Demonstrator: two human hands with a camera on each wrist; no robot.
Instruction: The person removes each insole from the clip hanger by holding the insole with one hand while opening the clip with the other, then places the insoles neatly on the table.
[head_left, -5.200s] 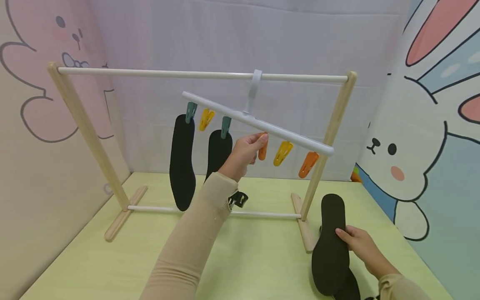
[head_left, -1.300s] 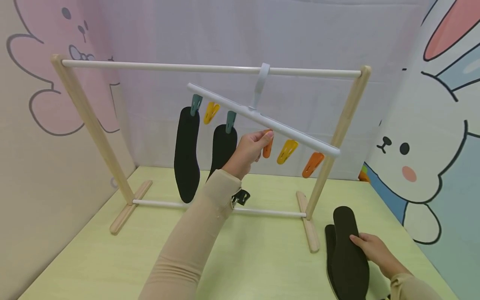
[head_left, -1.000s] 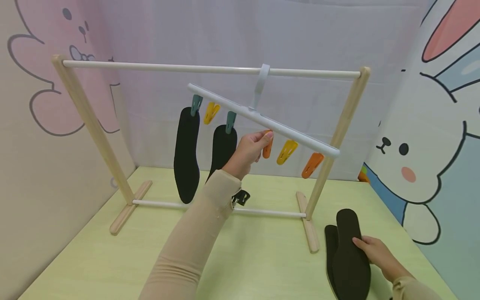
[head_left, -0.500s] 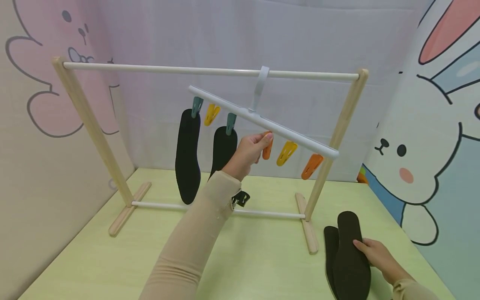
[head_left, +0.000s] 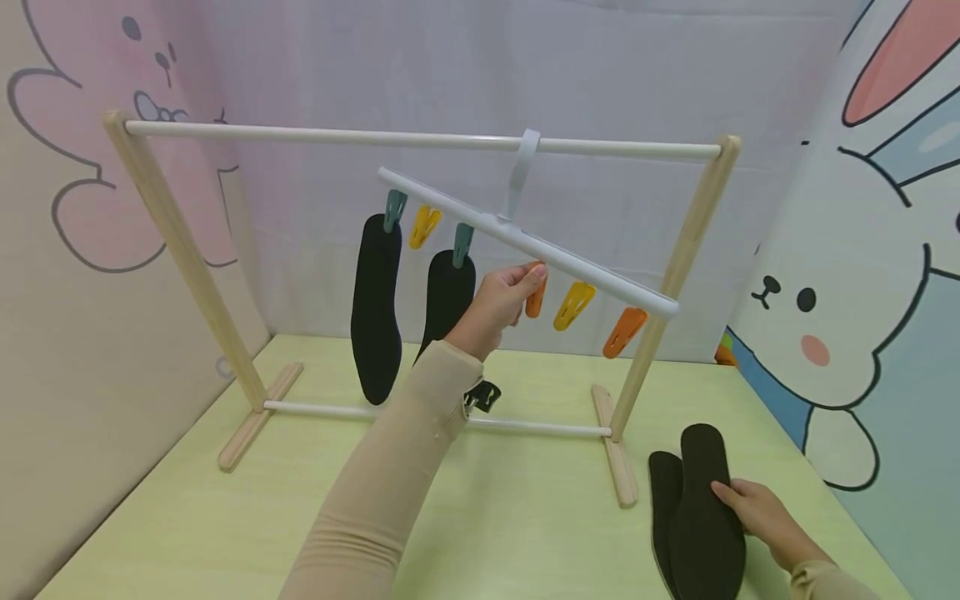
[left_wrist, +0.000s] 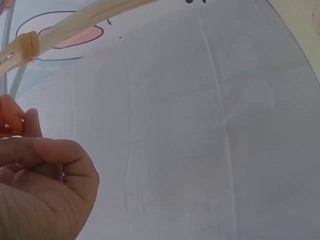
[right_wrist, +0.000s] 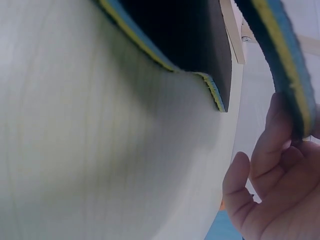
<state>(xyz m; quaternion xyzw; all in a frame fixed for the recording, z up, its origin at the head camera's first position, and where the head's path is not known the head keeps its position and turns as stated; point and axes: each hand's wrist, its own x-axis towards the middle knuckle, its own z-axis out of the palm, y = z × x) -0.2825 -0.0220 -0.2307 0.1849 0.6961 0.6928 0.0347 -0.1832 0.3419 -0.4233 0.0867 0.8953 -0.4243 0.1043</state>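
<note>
My left hand (head_left: pixel 497 304) pinches an orange clothespin (head_left: pixel 536 298) under the tilted white hanger (head_left: pixel 592 273); the same orange clothespin (left_wrist: pixel 11 117) shows at the left edge of the left wrist view. In my right hand (head_left: pixel 763 518) is a black insole (head_left: pixel 707 508), held between thumb and fingers above the table. Beneath and left of it lies another insole (head_left: pixel 664 508) on the tabletop. Two black insoles hang from green clothespins on the hanger's left half: the outer insole (head_left: pixel 377 308), and an inner insole (head_left: pixel 448 292) partly hidden by my left arm. Layered yellow-blue edges show on the held insole (right_wrist: pixel 287 60).
The hanger hooks over the white top bar (head_left: pixel 337 135) of a wooden-legged rack standing on the pale yellow table (head_left: pixel 525 517). A yellow clothespin (head_left: pixel 574 306) and another orange clothespin (head_left: pixel 625 332) hang at right, and a yellow clothespin (head_left: pixel 425 227) at left. Cartoon-printed walls enclose the sides.
Over the last seconds my right hand has lowered its insole and shifted it right, uncovering more of the one beneath. My left hand keeps its pinch on the orange clothespin.
</note>
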